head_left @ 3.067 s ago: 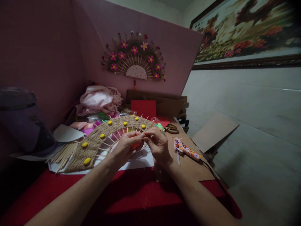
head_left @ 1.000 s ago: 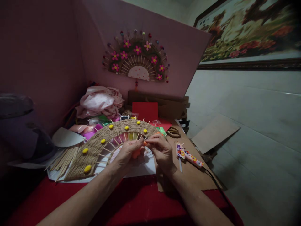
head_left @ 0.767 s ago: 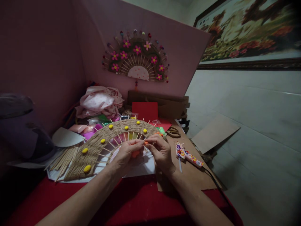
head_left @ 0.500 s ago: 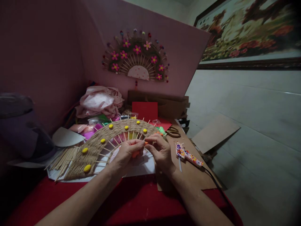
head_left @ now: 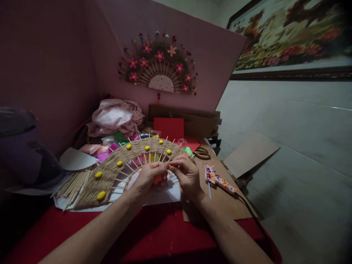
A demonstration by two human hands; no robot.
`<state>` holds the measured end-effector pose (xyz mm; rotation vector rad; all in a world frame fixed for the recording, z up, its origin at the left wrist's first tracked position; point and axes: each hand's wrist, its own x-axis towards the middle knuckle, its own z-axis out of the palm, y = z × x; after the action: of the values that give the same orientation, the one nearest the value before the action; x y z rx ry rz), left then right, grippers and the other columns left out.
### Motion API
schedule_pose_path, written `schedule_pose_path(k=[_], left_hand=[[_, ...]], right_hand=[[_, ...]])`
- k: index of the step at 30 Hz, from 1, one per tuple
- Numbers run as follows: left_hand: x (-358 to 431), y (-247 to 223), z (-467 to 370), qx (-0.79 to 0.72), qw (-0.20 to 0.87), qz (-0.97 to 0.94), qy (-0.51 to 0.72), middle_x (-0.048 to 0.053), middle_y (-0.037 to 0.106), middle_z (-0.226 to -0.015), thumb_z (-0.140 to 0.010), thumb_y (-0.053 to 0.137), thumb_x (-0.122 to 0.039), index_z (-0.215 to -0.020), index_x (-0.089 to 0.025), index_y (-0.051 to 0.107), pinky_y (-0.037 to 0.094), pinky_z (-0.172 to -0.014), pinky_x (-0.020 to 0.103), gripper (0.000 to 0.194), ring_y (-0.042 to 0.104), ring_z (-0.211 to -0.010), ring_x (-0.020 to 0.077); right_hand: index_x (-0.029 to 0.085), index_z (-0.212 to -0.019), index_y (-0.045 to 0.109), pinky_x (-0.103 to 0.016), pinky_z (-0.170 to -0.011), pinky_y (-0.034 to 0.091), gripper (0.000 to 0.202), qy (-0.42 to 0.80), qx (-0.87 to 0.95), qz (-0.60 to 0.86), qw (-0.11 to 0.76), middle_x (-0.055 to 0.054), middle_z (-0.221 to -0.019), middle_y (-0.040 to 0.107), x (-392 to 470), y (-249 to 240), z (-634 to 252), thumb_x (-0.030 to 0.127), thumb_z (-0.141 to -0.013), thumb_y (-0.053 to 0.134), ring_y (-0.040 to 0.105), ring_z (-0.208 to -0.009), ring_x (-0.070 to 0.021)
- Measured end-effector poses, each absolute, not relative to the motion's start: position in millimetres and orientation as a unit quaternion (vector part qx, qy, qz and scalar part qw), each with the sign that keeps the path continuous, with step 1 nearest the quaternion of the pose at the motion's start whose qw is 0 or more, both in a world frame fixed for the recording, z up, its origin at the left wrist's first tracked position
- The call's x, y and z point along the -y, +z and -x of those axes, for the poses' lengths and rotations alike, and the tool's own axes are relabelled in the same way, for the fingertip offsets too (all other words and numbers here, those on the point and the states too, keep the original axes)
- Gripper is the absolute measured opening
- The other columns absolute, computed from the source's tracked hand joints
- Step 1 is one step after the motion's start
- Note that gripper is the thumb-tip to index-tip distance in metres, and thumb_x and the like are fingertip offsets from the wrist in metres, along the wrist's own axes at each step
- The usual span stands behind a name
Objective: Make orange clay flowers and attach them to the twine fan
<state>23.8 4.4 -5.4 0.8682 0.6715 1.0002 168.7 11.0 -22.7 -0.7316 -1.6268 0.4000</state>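
Note:
My left hand (head_left: pixel 152 176) and my right hand (head_left: pixel 188 174) meet fingertip to fingertip over the front of a woven twine fan. Pinched between them is a small bit of orange modelling clay (head_left: pixel 169 165). A larger orange lump (head_left: pixel 158 179) shows under the curled fingers of my left hand, partly hidden. The half-round fan (head_left: pixel 107 165) has a twine band over thin wooden sticks, with several yellow clay discs (head_left: pixel 101 195) spaced along it. My hands cover part of its right side.
Loose wooden sticks (head_left: pixel 73 189) lie at the left. A flower-patterned glue gun (head_left: pixel 220 179) with a cord rests on cardboard (head_left: pixel 192 212) at the right, near scissors (head_left: pixel 202 153). Behind are crumpled pink fabric (head_left: pixel 115 117) and red card (head_left: pixel 169 126). A finished flowered fan (head_left: pixel 161 68) hangs above.
My fingertips have shifted slightly around the orange clay, and more of the small bit shows between them. The view has moved a little; other things have stayed in place.

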Motion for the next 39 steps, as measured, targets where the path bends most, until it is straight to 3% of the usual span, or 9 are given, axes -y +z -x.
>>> schedule_pose_path(k=[3, 12, 17, 22, 27, 31, 36, 39], left_hand=[[-4.4, -4.7, -24.1, -0.312, 0.729, -0.399, 0.461, -0.004, 0.049, -0.046, -0.061, 0.076, -0.036, -0.065, -0.014, 0.054, 0.025, -0.034, 0.017, 0.032, 0.038, -0.035, 0.0044], [-6.3, -9.7, -21.8, -0.311, 0.735, -0.396, 0.454, -0.003, 0.051, -0.047, -0.065, 0.074, -0.039, -0.068, -0.014, 0.054, 0.024, -0.035, 0.017, 0.032, 0.038, -0.035, 0.0047], [-6.6, -9.3, -22.6, -0.308, 0.733, -0.397, 0.459, -0.003, 0.051, -0.048, -0.064, 0.075, -0.039, -0.068, -0.014, 0.054, 0.024, -0.036, 0.017, 0.033, 0.038, -0.036, 0.0045], [-4.7, -7.7, -24.0, -0.314, 0.725, -0.402, 0.462, -0.003, 0.049, -0.047, -0.066, 0.072, -0.04, -0.063, -0.015, 0.052, 0.023, -0.035, 0.018, 0.033, 0.038, -0.035, 0.0054], [-5.6, -8.8, -23.1, -0.31, 0.724, -0.407, 0.462, -0.003, 0.05, -0.047, -0.068, 0.071, -0.035, -0.066, -0.014, 0.055, 0.023, -0.036, 0.018, 0.026, 0.038, -0.036, 0.0051], [-5.3, -8.0, -22.7, -0.311, 0.727, -0.402, 0.461, -0.003, 0.05, -0.048, -0.069, 0.07, -0.037, -0.067, -0.015, 0.055, 0.023, -0.035, 0.018, 0.027, 0.036, -0.036, 0.0047], [-4.6, -6.5, -23.4, -0.322, 0.711, -0.412, 0.47, -0.004, 0.049, -0.046, -0.065, 0.073, -0.035, -0.067, -0.013, 0.057, 0.024, -0.036, 0.016, 0.027, 0.036, -0.037, 0.0039], [-4.2, -6.3, -23.9, -0.317, 0.712, -0.412, 0.472, -0.004, 0.049, -0.046, -0.065, 0.072, -0.038, -0.067, -0.013, 0.056, 0.024, -0.035, 0.016, 0.029, 0.037, -0.036, 0.0043]], right_hand=[[0.021, -0.088, 0.067, -0.029, -0.069, 0.046, 0.008, 0.179, 0.712, 0.318, 0.6, -0.003, -0.083, 0.061, -10.5, -23.0, -169.3, 0.022, -0.082, 0.062, 0.057, -0.078, -0.0156], [0.021, -0.08, 0.066, -0.029, -0.068, 0.046, 0.005, 0.172, 0.699, 0.311, 0.62, -0.002, -0.077, 0.06, -12.1, -23.7, -168.3, 0.021, -0.082, 0.062, 0.057, -0.074, -0.0145], [0.021, -0.089, 0.065, -0.029, -0.069, 0.047, 0.007, 0.177, 0.7, 0.321, 0.613, -0.003, -0.084, 0.061, -11.1, -24.7, -168.5, 0.022, -0.082, 0.062, 0.058, -0.079, -0.0154], [0.021, -0.079, 0.066, -0.029, -0.069, 0.046, 0.003, 0.164, 0.698, 0.321, 0.619, -0.002, -0.078, 0.06, -11.3, -24.1, -167.5, 0.021, -0.081, 0.064, 0.057, -0.075, -0.0147], [0.021, -0.088, 0.065, -0.028, -0.067, 0.045, 0.007, 0.17, 0.703, 0.335, 0.604, -0.002, -0.082, 0.061, -11.6, -25.6, -168.7, 0.021, -0.081, 0.063, 0.057, -0.076, -0.0148], [0.02, -0.08, 0.065, -0.028, -0.067, 0.045, 0.003, 0.168, 0.704, 0.327, 0.608, -0.002, -0.078, 0.06, -11.8, -26.0, -169.1, 0.021, -0.082, 0.062, 0.056, -0.074, -0.0145], [0.021, -0.088, 0.065, -0.028, -0.067, 0.045, 0.006, 0.17, 0.708, 0.327, 0.602, -0.002, -0.081, 0.06, -11.1, -24.3, -168.8, 0.021, -0.082, 0.062, 0.056, -0.075, -0.0143], [0.02, -0.082, 0.065, -0.028, -0.067, 0.045, 0.003, 0.167, 0.703, 0.32, 0.613, -0.002, -0.078, 0.06, -11.7, -24.6, -168.4, 0.02, -0.082, 0.063, 0.056, -0.074, -0.0143]])
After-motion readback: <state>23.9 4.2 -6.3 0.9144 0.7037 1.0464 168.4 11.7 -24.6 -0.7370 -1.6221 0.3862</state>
